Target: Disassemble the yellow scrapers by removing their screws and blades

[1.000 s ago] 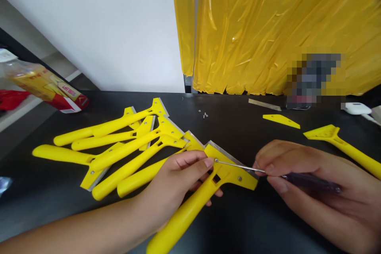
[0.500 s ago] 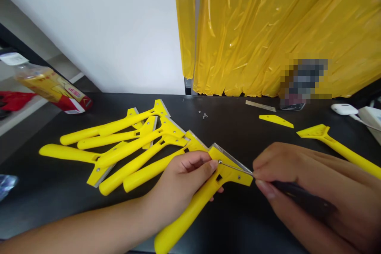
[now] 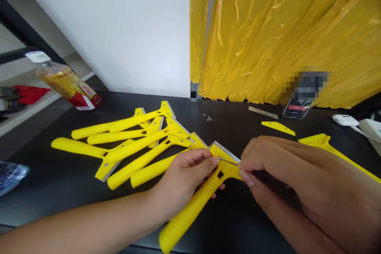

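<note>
black tabletop; clear bottle with yellow-red label, left; overlapping yellow plastic scrapers; left hand pinching yellow metal-bladed scraper, centre; right hand gripping thin metal-shafted screwdriver, tip at screw; loose yellow handle, far right.

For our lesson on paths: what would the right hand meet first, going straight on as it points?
Likely the yellow scraper's head, held in the left hand; depth at the fingertips is unclear.
</note>
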`<action>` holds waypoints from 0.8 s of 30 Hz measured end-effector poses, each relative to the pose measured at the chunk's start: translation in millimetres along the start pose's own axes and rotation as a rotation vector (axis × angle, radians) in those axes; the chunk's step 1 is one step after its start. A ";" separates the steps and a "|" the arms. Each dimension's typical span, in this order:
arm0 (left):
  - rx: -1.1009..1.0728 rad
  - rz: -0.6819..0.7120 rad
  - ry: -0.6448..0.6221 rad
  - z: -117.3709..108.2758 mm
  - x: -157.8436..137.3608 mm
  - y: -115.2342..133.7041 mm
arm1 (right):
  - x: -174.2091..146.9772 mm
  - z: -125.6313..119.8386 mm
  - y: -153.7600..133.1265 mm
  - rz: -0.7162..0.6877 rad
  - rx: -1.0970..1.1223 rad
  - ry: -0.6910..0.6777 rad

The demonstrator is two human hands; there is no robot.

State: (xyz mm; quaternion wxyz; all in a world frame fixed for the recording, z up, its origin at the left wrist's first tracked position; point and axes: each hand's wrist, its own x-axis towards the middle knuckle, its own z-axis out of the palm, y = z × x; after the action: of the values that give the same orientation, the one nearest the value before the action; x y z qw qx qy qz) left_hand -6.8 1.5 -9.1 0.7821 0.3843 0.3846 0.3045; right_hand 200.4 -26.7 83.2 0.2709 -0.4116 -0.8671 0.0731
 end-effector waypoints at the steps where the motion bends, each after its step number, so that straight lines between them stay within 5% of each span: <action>1: -0.015 0.005 -0.001 0.4 -0.3 0.4 | 1.3 0.6 0.6 -0.036 -0.019 -0.026; 13: -0.083 0.016 0.020 0.1 1.4 -2.7 | -6.0 14.7 2.2 -0.201 -0.101 0.211; 17: -0.088 0.021 0.003 -2.6 2.9 -4.7 | -7.0 9.8 3.7 -0.150 0.124 0.150; 24: -0.038 0.020 -0.003 -2.9 1.7 -1.7 | -10.7 -2.0 10.5 -0.094 0.120 0.069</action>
State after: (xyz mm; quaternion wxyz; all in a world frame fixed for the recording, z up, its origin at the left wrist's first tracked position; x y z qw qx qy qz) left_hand -8.0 2.9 -12.4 0.7869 0.3733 0.3738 0.3189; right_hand 214.0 -28.2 76.8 0.3281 -0.3556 -0.8697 0.0977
